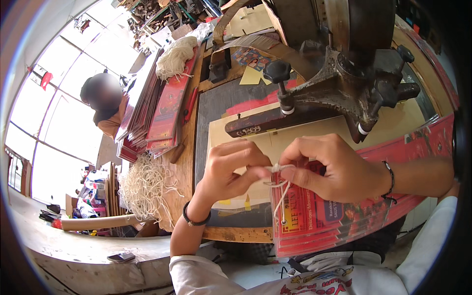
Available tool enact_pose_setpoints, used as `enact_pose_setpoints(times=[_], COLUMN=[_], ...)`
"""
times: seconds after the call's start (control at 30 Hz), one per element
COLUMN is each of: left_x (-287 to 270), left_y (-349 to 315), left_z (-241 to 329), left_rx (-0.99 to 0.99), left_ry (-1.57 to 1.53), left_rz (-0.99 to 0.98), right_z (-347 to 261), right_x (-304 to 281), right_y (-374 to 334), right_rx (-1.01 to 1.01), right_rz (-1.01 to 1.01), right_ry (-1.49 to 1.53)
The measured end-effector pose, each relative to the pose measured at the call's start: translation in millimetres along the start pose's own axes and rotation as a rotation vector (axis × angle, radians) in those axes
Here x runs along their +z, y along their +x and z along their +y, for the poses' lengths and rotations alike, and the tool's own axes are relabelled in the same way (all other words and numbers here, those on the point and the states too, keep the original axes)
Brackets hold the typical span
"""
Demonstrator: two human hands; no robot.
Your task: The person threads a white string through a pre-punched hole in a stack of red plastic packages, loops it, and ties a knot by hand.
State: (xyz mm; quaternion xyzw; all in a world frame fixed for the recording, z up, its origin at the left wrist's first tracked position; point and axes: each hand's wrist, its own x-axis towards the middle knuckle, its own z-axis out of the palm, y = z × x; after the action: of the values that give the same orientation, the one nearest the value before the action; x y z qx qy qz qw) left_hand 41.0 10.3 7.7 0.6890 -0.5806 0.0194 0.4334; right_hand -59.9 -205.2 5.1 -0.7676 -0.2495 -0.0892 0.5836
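My left hand (231, 169) and my right hand (334, 167) meet over the top edge of a stack of red printed cards (344, 216) lying on the wooden bench. Both pinch a short white string (280, 189) that is looped and knotted at the stack's upper left corner, its ends hanging down over the cards. A black band is on each wrist.
A heavy metal press (354, 73) with black knobs stands just behind my hands. A pile of red cards (162, 108) lies at the left, with bundles of white string (145, 187) beside it and at the back. Another person (105, 101) sits far left.
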Motion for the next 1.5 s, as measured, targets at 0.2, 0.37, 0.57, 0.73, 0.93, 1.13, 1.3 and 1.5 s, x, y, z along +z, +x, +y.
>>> enact_pose_setpoints(times=[0.2, 0.37, 0.57, 0.73, 0.93, 1.13, 1.3, 1.5], left_x=[5, 9, 10, 19, 28, 29, 32, 28], left_y=[2, -5, 0, 1, -3, -4, -1, -6], left_z=[-9, -21, -12, -17, -18, -11, -11, -9], left_rx=[0.12, 0.063, 0.002, -0.018, -0.095, -0.042, -0.058, -0.081], left_ry=[0.262, 0.211, 0.198, 0.117, 0.047, 0.11, 0.101, 0.111], left_rz=[-0.127, -0.139, -0.17, -0.192, -0.186, -0.162, -0.18, -0.163], right_z=[-12, -14, -43, -74, -89, -60, -64, -69], right_x=[0, 7, -18, -95, -181, -213, -221, -220], right_y=[-7, -8, -45, -103, -197, -229, -214, -191], right_rx=[-0.079, -0.604, -0.618, -0.22, 0.357, 0.45, 0.459, 0.591], right_rz=[-0.022, -0.087, -0.322, -0.323, -0.054, -0.114, -0.209, -0.302], right_ry=[-0.127, -0.641, -0.861, -1.051, -1.22, -1.106, -1.087, -1.025])
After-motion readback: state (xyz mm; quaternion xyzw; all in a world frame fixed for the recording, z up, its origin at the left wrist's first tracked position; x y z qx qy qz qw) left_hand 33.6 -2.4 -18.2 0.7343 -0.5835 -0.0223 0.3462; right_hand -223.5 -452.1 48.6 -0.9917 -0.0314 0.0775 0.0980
